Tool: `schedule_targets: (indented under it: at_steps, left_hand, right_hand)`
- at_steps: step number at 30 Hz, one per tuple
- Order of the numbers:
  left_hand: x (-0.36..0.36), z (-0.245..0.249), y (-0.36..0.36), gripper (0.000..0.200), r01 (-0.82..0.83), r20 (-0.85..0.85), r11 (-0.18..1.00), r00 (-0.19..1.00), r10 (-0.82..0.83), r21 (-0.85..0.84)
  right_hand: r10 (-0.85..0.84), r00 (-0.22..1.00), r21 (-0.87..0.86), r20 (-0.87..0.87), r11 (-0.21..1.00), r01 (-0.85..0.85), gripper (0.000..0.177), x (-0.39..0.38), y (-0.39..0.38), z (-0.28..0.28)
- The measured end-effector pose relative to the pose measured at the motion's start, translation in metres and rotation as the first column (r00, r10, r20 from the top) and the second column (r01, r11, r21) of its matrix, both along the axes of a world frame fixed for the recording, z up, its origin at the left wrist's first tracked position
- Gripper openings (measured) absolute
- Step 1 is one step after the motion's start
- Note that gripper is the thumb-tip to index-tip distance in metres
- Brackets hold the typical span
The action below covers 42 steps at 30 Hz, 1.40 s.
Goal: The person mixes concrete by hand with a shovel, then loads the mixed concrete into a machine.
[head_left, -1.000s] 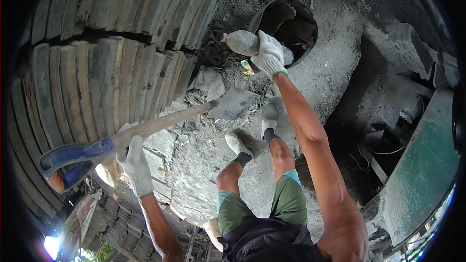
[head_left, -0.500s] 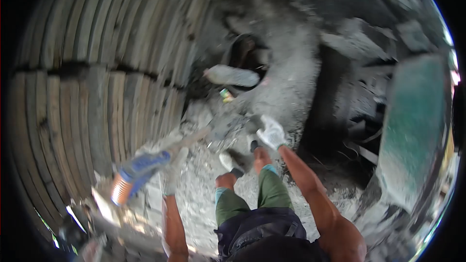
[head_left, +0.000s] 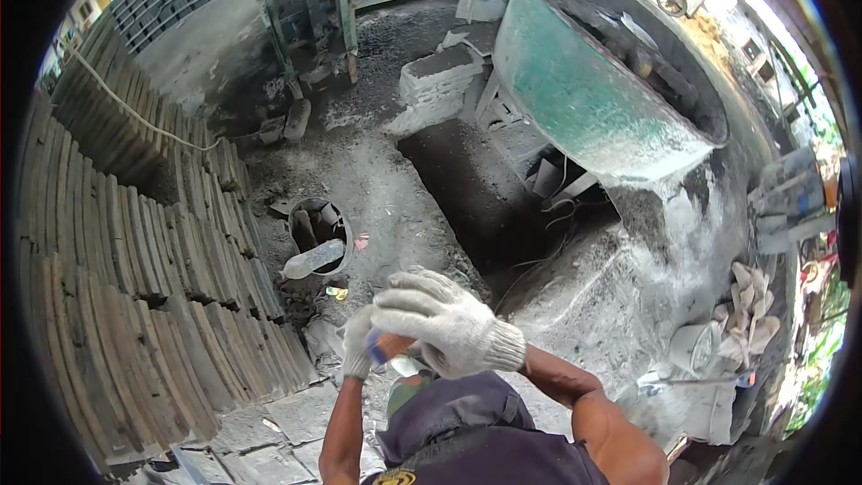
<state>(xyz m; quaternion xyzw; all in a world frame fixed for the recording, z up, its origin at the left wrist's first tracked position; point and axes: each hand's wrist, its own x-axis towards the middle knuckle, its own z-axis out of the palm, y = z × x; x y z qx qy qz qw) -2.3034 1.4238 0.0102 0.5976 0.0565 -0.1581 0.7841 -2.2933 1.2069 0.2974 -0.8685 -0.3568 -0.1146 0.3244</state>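
- Two gloved hands meet close under the camera, on the near side of the black bucket [head_left: 316,226] and well apart from it.
- Right hand [head_left: 449,328]: the arm comes in bent from the right, elbow out. The fingers are curled together and pressed down over the top end of the shovel handle [head_left: 388,347], knuckles toward the bucket.
- Left hand [head_left: 358,348]: the forearm rises almost straight up from below. The fingers are wrapped around the same handle end, just beside the right hand and probably touching it.
- Only the orange and blue grip of the shovel handle shows between the gloves. The shaft and blade are hidden behind the hands and body, so I cannot tell where the blade rests.
- A dusty plastic bottle [head_left: 313,260] lies on its side across the near rim of the bucket.
- A stack of grey boards [head_left: 135,287] runs along the left of the bucket, and a green mixer drum [head_left: 575,81] stands tilted beyond it to the right.
- Compared with half a second ago, the right hand was spread, free and low by the feet, while the left alone held the grip out to the side. Now both are clamped on it at chest height.
- One second ago the right hand held the bottle over the bucket. The view has since lifted, bringing the drum into sight.
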Motion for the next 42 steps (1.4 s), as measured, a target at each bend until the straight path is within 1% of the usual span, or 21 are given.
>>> schedule_targets:
  at_steps: [2, 3, 4, 5, 7, 8, 9, 11, 12, 15, 16, 19, 20, 22, 26, 28, 31, 36, 39, 40, 42]
  left_hand:
    - [0.005, 0.048, -0.022, 0.022, 0.209, 0.302, 0.927, 0.903, -0.305, 0.312]
    - [0.008, 0.071, -0.033, 0.024, 0.221, 0.431, 0.867, 0.796, -0.425, 0.447]
    - [0.007, 0.060, -0.048, 0.027, 0.162, 0.499, 0.799, 0.705, -0.504, 0.579]
    - [0.007, 0.044, -0.061, 0.030, 0.082, 0.541, 0.719, 0.602, -0.587, 0.690]
    - [0.009, 0.052, -0.099, 0.033, 0.221, 0.324, 0.689, 0.757, -0.568, 0.691]
    - [0.012, 0.049, -0.113, 0.035, 0.203, 0.423, 0.737, 0.708, -0.565, 0.644]
    - [0.012, 0.045, -0.120, 0.035, 0.201, 0.404, 0.729, 0.723, -0.561, 0.654]
    - [0.008, 0.094, -0.130, 0.034, 0.209, 0.345, 0.710, 0.760, -0.551, 0.673]
    - [0.007, 0.067, -0.119, 0.042, 0.185, 0.366, 0.723, 0.764, -0.532, 0.666]
    - [0.001, 0.057, -0.066, 0.040, 0.245, 0.263, 0.752, 0.833, -0.486, 0.612]
    - [-0.004, 0.045, -0.044, 0.037, 0.197, 0.297, 0.781, 0.848, -0.439, 0.593]
    - [-0.026, 0.013, 0.021, 0.037, 0.240, 0.016, 0.695, 0.940, -0.340, 0.678]
    - [-0.034, 0.006, 0.036, 0.036, 0.225, -0.008, 0.706, 0.955, -0.298, 0.671]
    - [-0.042, -0.005, 0.060, 0.034, 0.200, -0.037, 0.722, 0.971, -0.235, 0.662]
    - [-0.031, -0.042, 0.088, 0.031, 0.280, -0.162, 0.699, 0.959, -0.233, 0.658]
    - [-0.017, -0.066, 0.095, 0.030, 0.266, -0.178, 0.732, 0.964, -0.197, 0.628]
    - [0.014, -0.089, 0.103, 0.028, 0.301, -0.229, 0.705, 0.953, -0.197, 0.642]
    - [0.067, -0.117, 0.116, 0.019, 0.199, -0.276, 0.825, 0.960, -0.054, 0.529]
    - [0.095, -0.102, 0.116, 0.017, 0.107, -0.366, 0.894, 0.928, 0.068, 0.435]
    - [0.106, -0.102, 0.119, 0.018, 0.135, -0.400, 0.862, 0.913, 0.084, 0.489]
    - [0.129, -0.113, 0.127, 0.015, 0.089, -0.454, 0.895, 0.881, 0.134, 0.437]
  right_hand:
    - [-0.048, 0.975, -0.182, -0.216, 0.983, 0.008, 0.047, -0.024, -0.012, 0.013]
    - [-0.082, 0.945, -0.271, -0.316, 0.963, -0.007, 0.042, -0.034, -0.018, 0.018]
    - [-0.163, 0.924, -0.287, -0.346, 0.956, 0.061, 0.030, -0.041, -0.028, 0.013]
    - [-0.212, 0.932, -0.287, -0.293, 0.950, 0.126, 0.028, -0.046, -0.042, 0.005]
    - [-0.367, 0.898, -0.393, -0.243, 0.883, 0.254, 0.029, -0.047, -0.064, 0.013]
    - [-0.432, 0.875, -0.384, -0.218, 0.862, 0.330, 0.030, -0.046, -0.075, 0.015]
    - [-0.495, 0.845, -0.372, -0.203, 0.837, 0.402, 0.032, -0.047, -0.085, 0.015]
    - [-0.604, 0.781, -0.259, -0.158, 0.789, 0.557, 0.031, -0.051, -0.099, 0.010]
    - [-0.651, 0.749, -0.241, -0.127, 0.752, 0.613, 0.032, -0.052, -0.106, 0.002]
    - [-0.758, 0.641, -0.267, -0.121, 0.647, 0.714, 0.035, -0.054, -0.116, -0.036]
    - [-0.759, 0.627, -0.281, -0.177, 0.649, 0.707, 0.037, -0.055, -0.117, -0.051]
    - [-0.782, 0.550, -0.342, -0.293, 0.623, 0.703, 0.039, -0.061, -0.104, -0.078]
    - [-0.793, 0.521, -0.253, -0.315, 0.600, 0.759, 0.039, -0.059, -0.102, -0.082]
    - [-0.839, 0.442, -0.285, -0.316, 0.529, 0.800, 0.038, -0.049, -0.107, -0.085]
    - [-0.885, 0.346, -0.333, -0.311, 0.442, 0.833, 0.040, -0.015, -0.129, -0.084]
    - [-0.884, 0.342, -0.333, -0.320, 0.443, 0.832, 0.038, 0.006, -0.138, -0.088]
    - [-0.897, 0.324, -0.316, -0.301, 0.414, 0.853, 0.037, 0.053, -0.151, -0.082]
    - [-0.915, 0.341, -0.343, -0.214, 0.397, 0.851, 0.034, 0.149, -0.193, -0.087]
    - [-0.911, 0.378, -0.360, -0.167, 0.413, 0.836, 0.037, 0.206, -0.208, -0.078]
    - [-0.914, 0.373, -0.365, -0.161, 0.406, 0.838, 0.036, 0.226, -0.210, -0.071]
    - [-0.922, 0.363, -0.340, -0.137, 0.388, 0.857, 0.036, 0.266, -0.210, -0.062]
